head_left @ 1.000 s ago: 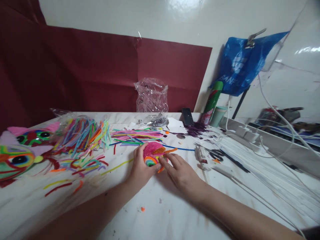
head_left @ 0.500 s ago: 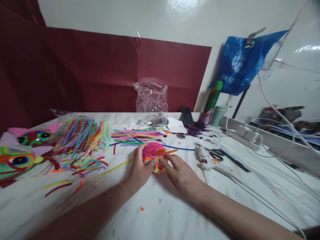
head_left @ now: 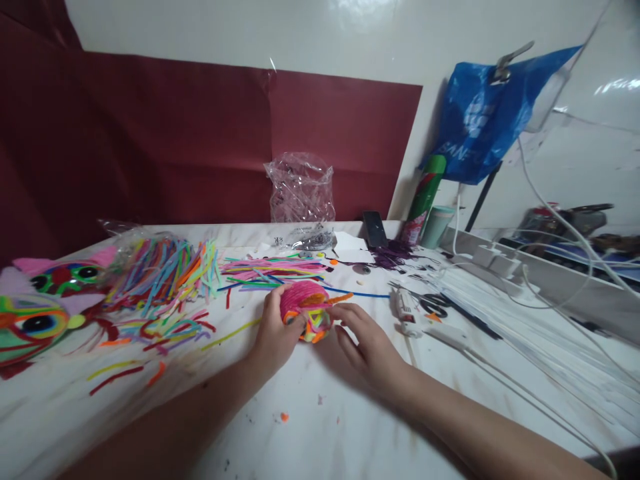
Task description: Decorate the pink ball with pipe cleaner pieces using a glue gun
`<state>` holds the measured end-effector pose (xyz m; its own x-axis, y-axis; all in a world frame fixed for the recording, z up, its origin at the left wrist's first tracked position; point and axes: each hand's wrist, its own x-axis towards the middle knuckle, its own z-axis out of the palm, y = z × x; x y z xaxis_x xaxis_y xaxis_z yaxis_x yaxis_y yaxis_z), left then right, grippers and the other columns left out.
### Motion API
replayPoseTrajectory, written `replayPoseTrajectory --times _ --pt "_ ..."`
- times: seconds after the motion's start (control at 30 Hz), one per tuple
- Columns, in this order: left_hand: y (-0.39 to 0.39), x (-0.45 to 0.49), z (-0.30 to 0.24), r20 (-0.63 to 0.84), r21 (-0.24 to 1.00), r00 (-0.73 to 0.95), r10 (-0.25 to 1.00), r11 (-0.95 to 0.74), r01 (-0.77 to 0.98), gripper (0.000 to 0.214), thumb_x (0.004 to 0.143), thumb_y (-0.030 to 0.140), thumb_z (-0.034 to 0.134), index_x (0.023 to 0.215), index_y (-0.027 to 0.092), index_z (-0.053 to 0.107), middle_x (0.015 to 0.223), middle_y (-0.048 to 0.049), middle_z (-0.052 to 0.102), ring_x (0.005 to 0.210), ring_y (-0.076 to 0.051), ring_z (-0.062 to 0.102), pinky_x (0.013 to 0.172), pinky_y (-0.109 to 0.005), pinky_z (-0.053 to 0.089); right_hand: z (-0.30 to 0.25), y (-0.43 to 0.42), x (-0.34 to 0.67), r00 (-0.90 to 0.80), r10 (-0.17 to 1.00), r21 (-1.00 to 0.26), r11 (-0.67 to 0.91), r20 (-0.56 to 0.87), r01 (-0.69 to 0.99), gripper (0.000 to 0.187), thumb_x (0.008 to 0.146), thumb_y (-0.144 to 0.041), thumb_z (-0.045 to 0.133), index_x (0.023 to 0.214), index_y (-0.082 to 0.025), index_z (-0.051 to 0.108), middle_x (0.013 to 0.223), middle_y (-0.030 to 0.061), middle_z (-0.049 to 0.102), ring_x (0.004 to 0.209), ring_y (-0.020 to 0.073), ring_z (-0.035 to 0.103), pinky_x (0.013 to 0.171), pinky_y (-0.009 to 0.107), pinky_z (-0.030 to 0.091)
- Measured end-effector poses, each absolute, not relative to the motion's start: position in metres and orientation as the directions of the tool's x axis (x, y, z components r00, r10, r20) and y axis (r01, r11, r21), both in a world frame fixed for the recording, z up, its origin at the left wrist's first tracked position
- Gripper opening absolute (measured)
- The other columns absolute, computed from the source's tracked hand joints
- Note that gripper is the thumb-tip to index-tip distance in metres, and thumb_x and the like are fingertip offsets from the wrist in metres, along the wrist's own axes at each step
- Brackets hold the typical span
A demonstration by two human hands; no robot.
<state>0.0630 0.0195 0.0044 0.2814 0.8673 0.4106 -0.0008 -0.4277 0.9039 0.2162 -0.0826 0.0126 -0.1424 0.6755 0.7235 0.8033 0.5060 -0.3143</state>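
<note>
My left hand grips the left side of a round craft piece wound in bright pink pipe cleaner, its thumb pressed on the front. Yellow, green and orange strips fill the lower part of the piece, partly covered by that thumb. An orange pipe cleaner sticks out from its right edge. Beside that edge is my right hand, fingertips at the piece and thumb spread away from them. Whether those fingertips press on the piece is too small to tell.
A heap of coloured pipe cleaners and two cat-like masks lie left. To the right are a white glue gun, black-handled scissors, glue sticks or white strips and cables. A clear plastic bag stands behind.
My right thumb and fingers have come off the front of the piece and spread apart. The piece has shifted slightly left with my left hand still on it.
</note>
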Motion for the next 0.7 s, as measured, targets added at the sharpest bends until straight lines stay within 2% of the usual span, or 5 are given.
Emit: replayPoseTrajectory --times 0.13,0.3,0.47,0.7 --pt "0.0197 0.0633 0.0037 0.458 0.877 0.286 0.842 -0.480 0.008 0.047 0.070 0.022 0.061 0.115 0.020 0.048 0.115 -0.0089 0.056 0.112 -0.026 0.052 0.096 -0.044 0.041 0.0135 -0.0817 0.2131 -0.254 0.669 -0.176 0.505 0.698 0.845 0.040 0.085 -0.006 0.042 0.121 -0.020 0.052 0.112 0.0159 0.053 0.101 0.0249 0.056 0.079 0.039 0.052" --pt "0.0184 0.0638 0.0020 0.471 0.867 0.283 0.836 -0.497 0.023 0.048 0.070 0.021 0.062 0.117 0.020 0.048 0.116 -0.0095 0.056 0.111 -0.026 0.053 0.096 -0.044 0.041 0.0144 -0.0815 0.2093 -0.260 0.684 -0.134 0.466 0.682 0.875 0.033 0.086 -0.008 0.042 0.114 -0.016 0.058 0.111 0.0178 0.053 0.097 0.0271 0.056 0.077 0.043 0.052" --pt "0.0207 0.0594 0.0014 0.553 0.798 0.349 0.757 -0.601 0.038 0.045 0.077 0.030 0.058 0.120 0.019 0.047 0.122 -0.0116 0.052 0.118 -0.027 0.047 0.102 -0.046 0.035 0.0136 -0.0814 0.2108 -0.215 0.698 -0.209 0.470 0.683 0.858 0.031 0.086 -0.008 0.042 0.110 -0.016 0.059 0.106 0.0161 0.052 0.093 0.0250 0.055 0.074 0.040 0.052" --pt "0.0196 0.0591 0.0013 0.581 0.777 0.351 0.735 -0.629 0.031 0.045 0.076 0.027 0.056 0.120 0.019 0.047 0.121 -0.0114 0.051 0.118 -0.028 0.046 0.102 -0.046 0.034 0.0166 -0.0795 0.2097 -0.174 0.704 -0.309 0.503 0.688 0.807 0.028 0.086 -0.009 0.042 0.105 -0.016 0.062 0.096 0.0125 0.051 0.086 0.0230 0.052 0.071 0.039 0.050"
